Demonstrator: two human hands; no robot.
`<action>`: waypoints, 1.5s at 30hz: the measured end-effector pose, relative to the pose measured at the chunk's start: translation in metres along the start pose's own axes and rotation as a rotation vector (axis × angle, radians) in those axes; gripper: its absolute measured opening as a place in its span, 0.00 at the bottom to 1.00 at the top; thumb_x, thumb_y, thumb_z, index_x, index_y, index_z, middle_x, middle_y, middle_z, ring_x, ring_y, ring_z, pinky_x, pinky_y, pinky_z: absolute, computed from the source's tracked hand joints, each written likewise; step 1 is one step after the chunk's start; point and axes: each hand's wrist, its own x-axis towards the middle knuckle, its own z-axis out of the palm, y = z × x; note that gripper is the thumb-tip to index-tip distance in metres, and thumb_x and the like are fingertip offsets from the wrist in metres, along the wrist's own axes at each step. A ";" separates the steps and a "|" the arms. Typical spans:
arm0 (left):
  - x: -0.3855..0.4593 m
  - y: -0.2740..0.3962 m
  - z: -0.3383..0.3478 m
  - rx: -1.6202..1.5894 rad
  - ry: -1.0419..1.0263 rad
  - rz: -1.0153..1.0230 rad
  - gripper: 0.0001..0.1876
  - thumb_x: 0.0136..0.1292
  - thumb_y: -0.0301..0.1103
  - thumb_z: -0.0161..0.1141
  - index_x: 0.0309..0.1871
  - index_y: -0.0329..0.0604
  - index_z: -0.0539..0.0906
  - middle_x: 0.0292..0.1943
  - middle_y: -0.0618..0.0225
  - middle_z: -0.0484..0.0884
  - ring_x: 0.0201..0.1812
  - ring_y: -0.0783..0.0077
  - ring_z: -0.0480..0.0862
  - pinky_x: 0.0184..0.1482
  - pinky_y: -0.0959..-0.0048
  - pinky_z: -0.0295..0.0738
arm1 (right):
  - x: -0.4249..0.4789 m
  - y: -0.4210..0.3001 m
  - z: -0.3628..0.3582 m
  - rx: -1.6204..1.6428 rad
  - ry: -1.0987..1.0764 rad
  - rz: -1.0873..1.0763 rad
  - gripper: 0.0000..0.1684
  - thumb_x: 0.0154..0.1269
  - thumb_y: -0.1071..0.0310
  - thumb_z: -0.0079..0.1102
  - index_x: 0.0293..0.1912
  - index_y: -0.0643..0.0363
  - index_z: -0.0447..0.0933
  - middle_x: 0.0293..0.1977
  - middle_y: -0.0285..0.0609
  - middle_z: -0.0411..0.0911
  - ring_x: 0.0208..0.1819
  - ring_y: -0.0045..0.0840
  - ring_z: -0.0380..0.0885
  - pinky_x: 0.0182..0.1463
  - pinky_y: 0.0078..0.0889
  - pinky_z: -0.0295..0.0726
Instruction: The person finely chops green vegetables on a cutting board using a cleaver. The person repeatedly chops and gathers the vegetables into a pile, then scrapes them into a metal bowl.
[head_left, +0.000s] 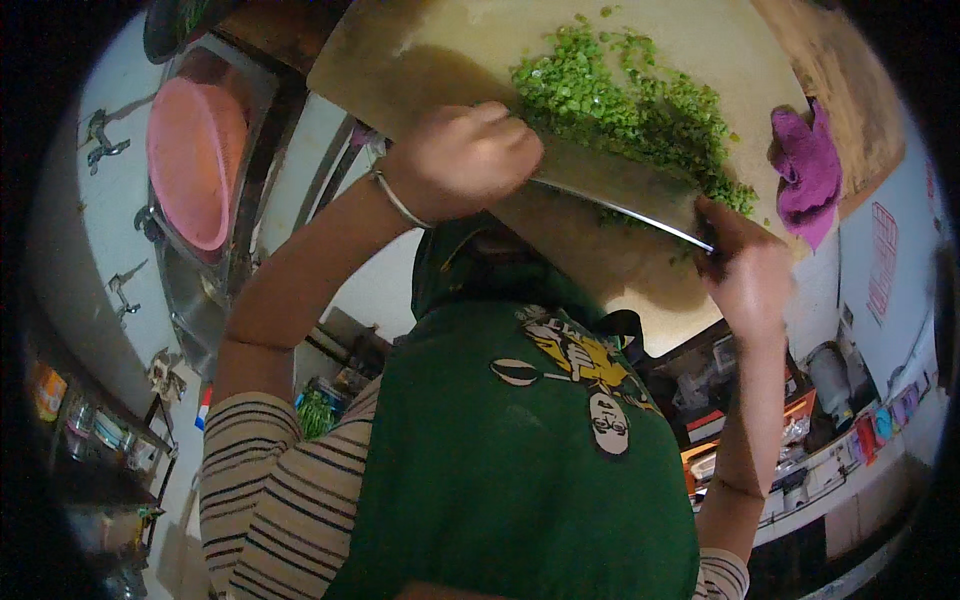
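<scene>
A broad cleaver (611, 161) lies across the near side of a heap of chopped green herbs (622, 105) on a large cutting board (420, 45). Its bright spine faces me. My right hand (750, 274) is closed around its handle end. At the blade's other end is my left hand (472, 154), fingers curled at the spine; whether they pinch the blade is hidden. A few green bits lie on the board on the near side of the blade.
A crumpled purple cloth (806, 172) lies at the board's right edge, by a brown wooden surface (862, 112). At the left, a pink plastic basket (191, 165) sits in a metal sink (259, 112) below wall taps. Shelves with jars stand at lower left.
</scene>
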 end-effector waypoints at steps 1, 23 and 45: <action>0.009 0.007 -0.006 -0.003 -0.090 -0.022 0.12 0.49 0.34 0.61 0.37 0.40 0.79 0.33 0.67 0.81 0.38 0.67 0.83 0.44 0.70 0.79 | -0.004 0.007 0.012 0.051 0.025 0.002 0.27 0.45 0.76 0.64 0.49 0.53 0.78 0.33 0.45 0.79 0.34 0.41 0.79 0.38 0.38 0.78; 0.047 0.000 -0.005 -0.023 -0.114 -0.126 0.08 0.50 0.31 0.57 0.33 0.41 0.77 0.29 0.63 0.79 0.33 0.63 0.82 0.37 0.67 0.80 | 0.048 0.055 -0.009 -0.033 0.127 -0.084 0.23 0.48 0.70 0.63 0.48 0.50 0.79 0.34 0.44 0.81 0.32 0.39 0.80 0.37 0.39 0.79; 0.038 0.003 -0.031 -0.067 -0.172 -0.084 0.05 0.48 0.32 0.58 0.25 0.43 0.73 0.24 0.66 0.75 0.31 0.65 0.80 0.36 0.69 0.78 | 0.017 0.023 -0.011 0.132 0.044 -0.050 0.23 0.42 0.72 0.65 0.44 0.54 0.80 0.30 0.42 0.80 0.29 0.35 0.80 0.34 0.36 0.79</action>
